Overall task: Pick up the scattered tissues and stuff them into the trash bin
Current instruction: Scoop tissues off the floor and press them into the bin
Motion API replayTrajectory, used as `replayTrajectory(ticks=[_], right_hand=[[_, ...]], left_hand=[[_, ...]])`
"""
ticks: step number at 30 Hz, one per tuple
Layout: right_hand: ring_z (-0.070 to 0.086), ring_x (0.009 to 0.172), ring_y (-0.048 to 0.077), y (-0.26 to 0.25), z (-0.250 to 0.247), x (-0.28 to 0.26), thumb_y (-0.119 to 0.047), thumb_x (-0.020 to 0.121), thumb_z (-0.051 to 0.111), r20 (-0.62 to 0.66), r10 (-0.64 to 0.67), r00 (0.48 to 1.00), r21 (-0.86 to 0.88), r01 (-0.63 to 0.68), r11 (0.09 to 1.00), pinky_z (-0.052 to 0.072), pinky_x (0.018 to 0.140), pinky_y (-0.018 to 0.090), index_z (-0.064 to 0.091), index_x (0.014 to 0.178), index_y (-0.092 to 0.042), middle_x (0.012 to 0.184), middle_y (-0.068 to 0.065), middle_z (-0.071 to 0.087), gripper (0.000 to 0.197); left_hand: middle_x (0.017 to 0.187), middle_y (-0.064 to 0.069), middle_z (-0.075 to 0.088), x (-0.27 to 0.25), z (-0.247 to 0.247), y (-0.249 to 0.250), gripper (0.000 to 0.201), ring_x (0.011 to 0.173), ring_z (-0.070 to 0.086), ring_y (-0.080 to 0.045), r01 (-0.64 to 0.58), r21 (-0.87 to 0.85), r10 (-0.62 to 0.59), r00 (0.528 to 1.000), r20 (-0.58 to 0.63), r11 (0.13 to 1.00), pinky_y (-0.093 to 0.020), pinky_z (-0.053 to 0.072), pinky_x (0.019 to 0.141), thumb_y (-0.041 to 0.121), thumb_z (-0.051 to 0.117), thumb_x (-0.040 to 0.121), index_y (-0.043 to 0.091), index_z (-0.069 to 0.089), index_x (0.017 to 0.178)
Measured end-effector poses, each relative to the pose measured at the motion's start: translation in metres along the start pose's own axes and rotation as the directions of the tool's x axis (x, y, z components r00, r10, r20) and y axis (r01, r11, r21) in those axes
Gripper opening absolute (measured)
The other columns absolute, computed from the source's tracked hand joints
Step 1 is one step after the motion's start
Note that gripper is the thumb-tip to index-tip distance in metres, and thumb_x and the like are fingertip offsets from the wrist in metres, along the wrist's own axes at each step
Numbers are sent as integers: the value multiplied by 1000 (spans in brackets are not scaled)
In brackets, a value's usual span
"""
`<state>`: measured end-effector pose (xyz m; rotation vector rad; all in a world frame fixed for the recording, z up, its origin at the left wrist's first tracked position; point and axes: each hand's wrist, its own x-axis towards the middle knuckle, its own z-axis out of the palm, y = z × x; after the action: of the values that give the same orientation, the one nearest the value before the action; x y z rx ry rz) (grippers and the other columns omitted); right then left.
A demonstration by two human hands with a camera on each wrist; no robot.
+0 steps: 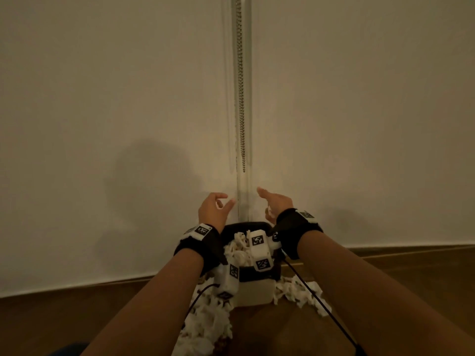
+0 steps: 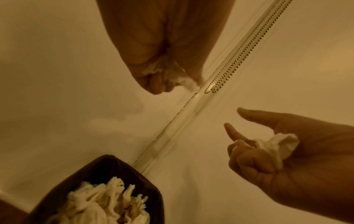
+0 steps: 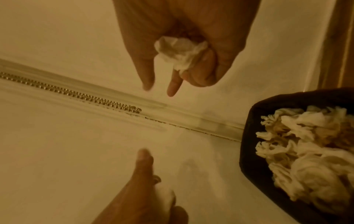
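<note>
We held one tissue wad [image 3: 180, 53] in the right hand [image 1: 276, 204] and another [image 2: 168, 72] in the left hand [image 1: 213, 209], both above the full bin [image 1: 259, 274], so more stuffing could spill tissues onto the floor [image 1: 385, 291].

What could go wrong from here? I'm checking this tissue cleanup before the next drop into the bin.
1. The trash bin already looks heaped with tissues up to its rim, so new wads may roll off unless pressed down.
2. The right hand holds its tissue wad with only some fingers curled, index extended, so it could slip before reaching the bin.
3. The left hand holds its wad close to the hanging bead chain, which could snag.
</note>
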<state>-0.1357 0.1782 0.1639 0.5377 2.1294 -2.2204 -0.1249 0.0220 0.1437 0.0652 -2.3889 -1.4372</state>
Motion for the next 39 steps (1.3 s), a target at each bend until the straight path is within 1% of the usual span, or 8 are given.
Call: replayTrajectory(ticks=[3,9,14,21,24,29,33,39], right_hand=[[50,122,21,5,1,5,-27,96,44,-17,-71,997,-348,60,936,44,96,24,42,136,-5,141,7,46,46],[42,28,8,10,1,1,-37,96,48,34,101,994,22,-102,995,30,29,14,53,68,-9,62,3,49,39],[33,45,13,16,-3,7,-37,95,41,-78,96,992,85,-89,992,26,29,12,41,63,-14,58,0,39,40],[40,60,12,47,-5,31,-18,98,27,-85,74,994,4,-74,997,41,65,28,56,102,-1,94,19,56,35],[54,97,23,67,-15,43,-17,98,29,34,212,977,-37,-211,977,40,76,35,37,138,5,143,25,39,47],[31,138,36,78,-29,53,-32,98,31,146,377,914,43,-387,921,32,109,42,27,146,-10,152,12,28,54],[6,144,26,77,-30,51,-28,98,26,329,425,844,167,-494,853,6,119,35,12,148,-13,154,9,9,54],[35,134,33,87,-33,38,-22,102,22,277,395,876,125,-440,889,30,112,36,17,149,-6,152,17,27,49]], left_hand=[[113,-14,52,6,9,-5,40,103,52,-24,44,-77,-41,999,36,996,-19,38,83,2,59,86,7,48,125],[76,-4,55,5,30,-19,25,56,51,-15,135,-342,-123,991,57,930,-27,47,51,8,33,99,1,54,111],[47,0,46,2,35,-34,59,44,42,-16,128,-233,-144,988,-53,964,-24,35,48,48,36,96,14,45,48],[48,-2,47,13,51,-50,68,48,43,-20,241,-223,-259,964,-55,945,-28,36,55,46,21,100,14,43,44],[78,-10,53,16,59,-61,46,58,45,-21,353,-132,-316,919,237,926,-31,42,60,27,29,101,-2,64,93],[136,-27,41,15,63,-79,55,102,55,-36,472,135,-457,680,574,871,-45,45,93,-1,41,92,-5,24,144],[137,-24,42,22,63,-85,67,122,47,-38,258,287,-365,824,434,923,-43,41,102,13,56,89,2,21,144],[134,-22,48,18,72,-96,54,120,50,-36,268,215,-336,847,411,939,-43,41,103,20,56,92,1,35,138]])
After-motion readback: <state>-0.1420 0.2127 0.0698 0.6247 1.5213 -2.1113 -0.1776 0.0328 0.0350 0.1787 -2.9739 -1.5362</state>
